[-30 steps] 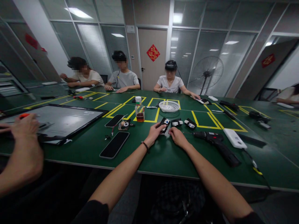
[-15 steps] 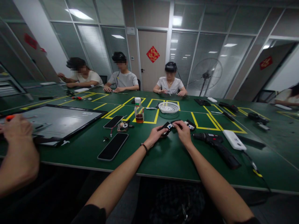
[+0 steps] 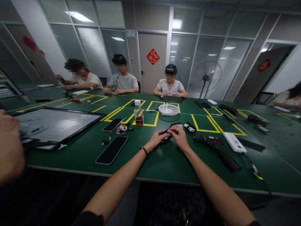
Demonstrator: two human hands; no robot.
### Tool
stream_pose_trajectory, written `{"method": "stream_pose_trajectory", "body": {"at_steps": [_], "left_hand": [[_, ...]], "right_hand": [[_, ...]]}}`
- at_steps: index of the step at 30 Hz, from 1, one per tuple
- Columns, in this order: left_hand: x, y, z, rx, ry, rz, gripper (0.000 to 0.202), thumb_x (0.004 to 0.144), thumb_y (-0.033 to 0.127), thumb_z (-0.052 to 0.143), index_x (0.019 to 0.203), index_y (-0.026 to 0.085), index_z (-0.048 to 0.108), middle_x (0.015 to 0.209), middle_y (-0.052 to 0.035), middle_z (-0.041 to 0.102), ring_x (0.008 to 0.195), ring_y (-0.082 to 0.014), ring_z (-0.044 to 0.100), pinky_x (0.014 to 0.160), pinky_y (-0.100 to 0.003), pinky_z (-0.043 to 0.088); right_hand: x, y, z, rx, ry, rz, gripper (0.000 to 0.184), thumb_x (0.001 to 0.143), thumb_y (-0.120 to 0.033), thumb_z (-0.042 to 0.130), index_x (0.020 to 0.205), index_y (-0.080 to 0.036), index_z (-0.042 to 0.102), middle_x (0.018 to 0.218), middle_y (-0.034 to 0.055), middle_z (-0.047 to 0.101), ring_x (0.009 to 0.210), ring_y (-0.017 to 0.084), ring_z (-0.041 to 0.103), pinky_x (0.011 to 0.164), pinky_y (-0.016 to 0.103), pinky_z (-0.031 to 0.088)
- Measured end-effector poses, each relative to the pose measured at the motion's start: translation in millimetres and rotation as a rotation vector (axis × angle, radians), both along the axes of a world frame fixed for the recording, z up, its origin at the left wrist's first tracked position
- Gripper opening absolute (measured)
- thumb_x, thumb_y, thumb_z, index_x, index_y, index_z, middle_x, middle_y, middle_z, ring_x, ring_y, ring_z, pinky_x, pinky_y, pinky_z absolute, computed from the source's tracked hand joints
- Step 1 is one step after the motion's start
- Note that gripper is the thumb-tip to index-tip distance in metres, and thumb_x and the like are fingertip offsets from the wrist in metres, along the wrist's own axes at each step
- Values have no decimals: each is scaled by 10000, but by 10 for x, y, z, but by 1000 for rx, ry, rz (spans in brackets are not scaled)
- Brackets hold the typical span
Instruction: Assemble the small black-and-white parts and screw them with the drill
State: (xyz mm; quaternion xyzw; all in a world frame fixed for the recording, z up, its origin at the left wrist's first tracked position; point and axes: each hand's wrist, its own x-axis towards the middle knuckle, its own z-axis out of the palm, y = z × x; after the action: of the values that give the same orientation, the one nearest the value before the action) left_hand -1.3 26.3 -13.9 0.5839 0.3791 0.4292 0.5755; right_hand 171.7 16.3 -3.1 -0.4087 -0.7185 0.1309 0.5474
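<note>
Low over the green table, both hands meet on a small black part [image 3: 167, 138]; its kind is hard to make out behind the fingers. My left hand [image 3: 157, 139], with a beaded bracelet at the wrist, grips it from the left. Fingers of my right hand [image 3: 180, 137] are closed on its upper right side, where a bit of white shows. Just beyond the right hand lies a small black case [image 3: 190, 127] with white pieces in it. A black cordless drill [image 3: 215, 142] rests to the right of that hand.
Left of my hands are two phones [image 3: 112, 150] [image 3: 113, 124], a small motor-like part [image 3: 122, 128] and a bottle [image 3: 139, 116]. A white basket [image 3: 168, 110] stands ahead, a white power bank [image 3: 234, 142] right. A neighbour's hand [image 3: 10, 147] is by a large panel [image 3: 68, 121].
My right hand has shifted left and closed over the black part, covering the white and blue surface that showed before. The neighbour's hand at the left has moved further out of view.
</note>
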Motion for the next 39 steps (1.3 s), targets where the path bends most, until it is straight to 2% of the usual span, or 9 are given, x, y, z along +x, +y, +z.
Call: {"method": "stream_pose_trajectory", "body": {"at_steps": [8, 15, 21, 26, 28, 33, 39], "left_hand": [[11, 24, -36, -18, 11, -3, 552, 720, 472, 743, 1175, 169, 668, 1104, -118, 690, 961, -237, 656, 712, -278, 529], [-14, 41, -39, -16, 46, 41, 601, 705, 466, 761, 1212, 164, 649, 1118, -126, 688, 970, -242, 653, 697, -269, 527], [-24, 2, 10, 49, 119, 57, 618, 720, 493, 746, 1236, 175, 627, 1126, -113, 689, 954, -238, 653, 681, -279, 525], [-12, -9, 15, 207, 159, 110, 605, 698, 462, 774, 1205, 158, 647, 1183, -129, 672, 1050, -252, 634, 889, -344, 501], [-6, 3, 0, 246, 172, 128, 595, 697, 459, 774, 1198, 163, 652, 1180, -126, 675, 1059, -254, 632, 924, -353, 487], [12, 23, -22, 255, 145, 134, 588, 710, 470, 762, 1195, 157, 650, 1143, -122, 690, 1031, -249, 643, 890, -341, 503], [10, 53, -25, 113, 58, 125, 579, 716, 464, 755, 1195, 158, 645, 1099, -116, 703, 887, -219, 672, 670, -275, 536]], "right_hand": [[15, 22, -20, -16, 8, 42, 150, 857, -359, 659, 901, -242, 742, 953, 58, 636, 999, 237, 545, 931, 388, 400], [110, 93, -37, -225, 161, 266, 195, 779, -389, 724, 873, -219, 738, 991, 58, 660, 1013, 224, 580, 946, 370, 419], [134, 77, -61, -404, 275, 294, 272, 722, -400, 750, 915, -212, 716, 986, 41, 666, 945, 210, 597, 882, 350, 447], [119, 75, -49, -457, 308, 224, 272, 667, -370, 772, 862, -194, 703, 921, 33, 661, 898, 202, 585, 843, 328, 443], [111, 74, -39, -461, 318, 208, 276, 658, -368, 774, 857, -194, 696, 899, 27, 653, 867, 196, 580, 819, 322, 445], [86, 53, -25, -436, 358, 199, 300, 664, -403, 773, 860, -199, 676, 890, 19, 638, 838, 189, 575, 776, 307, 452], [58, 26, -11, -338, 373, 184, 357, 737, -474, 719, 973, -206, 697, 1043, 62, 669, 984, 224, 591, 879, 345, 457]]}}
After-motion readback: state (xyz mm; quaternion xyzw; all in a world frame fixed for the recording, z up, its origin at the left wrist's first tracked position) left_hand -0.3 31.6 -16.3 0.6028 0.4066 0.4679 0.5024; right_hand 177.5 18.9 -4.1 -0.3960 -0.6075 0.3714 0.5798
